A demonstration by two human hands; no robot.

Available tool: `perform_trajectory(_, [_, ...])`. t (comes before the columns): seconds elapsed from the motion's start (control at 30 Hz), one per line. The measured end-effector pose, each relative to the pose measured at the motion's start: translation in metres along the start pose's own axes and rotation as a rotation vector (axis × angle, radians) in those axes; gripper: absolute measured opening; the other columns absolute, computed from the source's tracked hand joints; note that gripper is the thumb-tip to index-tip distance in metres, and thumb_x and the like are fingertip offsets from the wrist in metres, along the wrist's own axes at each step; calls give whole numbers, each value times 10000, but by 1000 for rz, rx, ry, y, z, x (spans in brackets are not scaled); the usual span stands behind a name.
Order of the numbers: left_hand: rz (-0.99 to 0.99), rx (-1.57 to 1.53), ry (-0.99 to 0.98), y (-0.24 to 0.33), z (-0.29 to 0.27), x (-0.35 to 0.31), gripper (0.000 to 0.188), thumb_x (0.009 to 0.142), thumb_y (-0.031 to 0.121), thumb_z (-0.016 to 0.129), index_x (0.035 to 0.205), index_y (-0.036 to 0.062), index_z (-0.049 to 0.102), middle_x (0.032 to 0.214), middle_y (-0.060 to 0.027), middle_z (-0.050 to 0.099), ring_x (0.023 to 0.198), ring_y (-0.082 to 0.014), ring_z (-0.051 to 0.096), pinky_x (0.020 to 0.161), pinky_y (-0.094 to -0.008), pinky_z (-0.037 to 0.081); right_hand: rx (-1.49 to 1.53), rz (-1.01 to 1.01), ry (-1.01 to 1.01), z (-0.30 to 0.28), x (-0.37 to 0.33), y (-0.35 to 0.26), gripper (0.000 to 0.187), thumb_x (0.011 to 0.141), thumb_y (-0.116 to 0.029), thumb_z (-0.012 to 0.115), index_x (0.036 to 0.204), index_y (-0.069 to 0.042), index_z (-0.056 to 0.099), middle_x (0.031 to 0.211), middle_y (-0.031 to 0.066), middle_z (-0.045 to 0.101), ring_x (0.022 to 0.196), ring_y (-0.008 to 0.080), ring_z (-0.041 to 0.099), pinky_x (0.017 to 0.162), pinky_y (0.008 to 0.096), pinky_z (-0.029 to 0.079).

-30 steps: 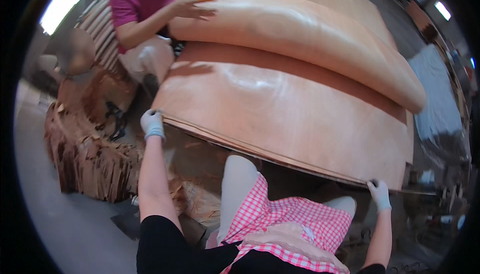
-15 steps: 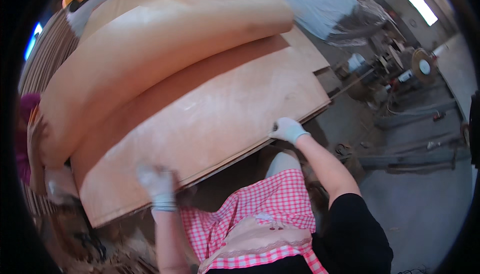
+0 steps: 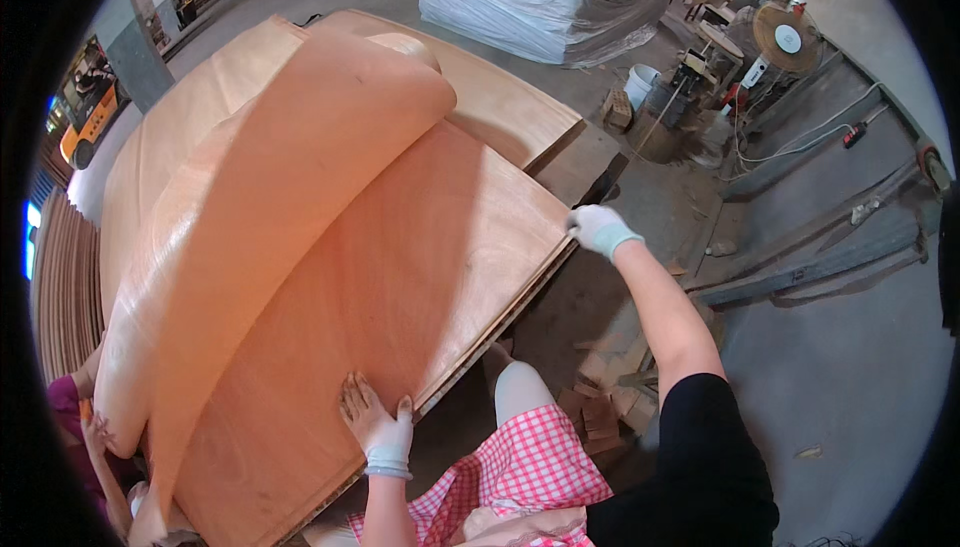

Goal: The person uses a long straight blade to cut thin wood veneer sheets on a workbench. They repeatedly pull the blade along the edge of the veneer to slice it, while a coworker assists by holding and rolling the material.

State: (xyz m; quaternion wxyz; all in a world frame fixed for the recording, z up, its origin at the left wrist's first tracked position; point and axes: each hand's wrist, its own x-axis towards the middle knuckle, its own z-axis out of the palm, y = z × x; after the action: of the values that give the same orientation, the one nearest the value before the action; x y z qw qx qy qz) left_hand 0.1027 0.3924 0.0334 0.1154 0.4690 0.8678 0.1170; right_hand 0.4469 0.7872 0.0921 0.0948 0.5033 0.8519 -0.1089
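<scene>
A stack of thin, reddish-brown wood veneer sheets [image 3: 400, 267] lies in front of me. My left hand [image 3: 380, 432], in a white glove with bare fingertips, rests flat on the top sheet by its near edge, fingers spread. My right hand [image 3: 603, 231], also gloved, is closed at the stack's right corner, its fingertips curled over the sheet edge; what lies under them is partly hidden. A large loose veneer sheet [image 3: 250, 167] curls up in a roll over the far left part of the stack. At the left, a co-worker's hand [image 3: 97, 432] is beside that curled sheet.
Beyond the stack is a plastic-covered pile [image 3: 500, 2]. A fan [image 3: 785, 39], a white bucket [image 3: 643, 82] and metal frames [image 3: 810, 272] stand at the right. Wood scraps [image 3: 600, 412] lie by my leg. More stacked sheets [image 3: 65, 277] and an orange forklift [image 3: 90, 127] are at the left.
My view has turned. My left hand has gone from blurred motion to lying flat on the sheet. My right hand has moved along the edge to the corner. The loose sheet's curl has shifted left.
</scene>
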Motion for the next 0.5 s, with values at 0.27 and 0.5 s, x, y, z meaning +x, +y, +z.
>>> perform_trajectory(0.27, [-116, -214, -45, 26, -15, -4, 776, 878, 446, 725, 1419, -62, 497, 1418, -320, 524, 1339, -470, 477, 1158, -502, 341, 558, 811, 545, 51, 9, 60, 277, 911, -247, 666, 1067, -28, 735, 1102, 223, 725, 1029, 414, 689, 908, 466, 535])
perform_trajectory(0.5, [255, -589, 201, 50, -28, -73, 317, 861, 216, 757, 1133, 59, 708, 1014, -159, 698, 992, -337, 662, 841, -441, 535, 1110, -203, 225, 82, -134, -182, 124, 949, -123, 677, 990, -8, 659, 884, 79, 678, 821, 144, 608, 760, 335, 525])
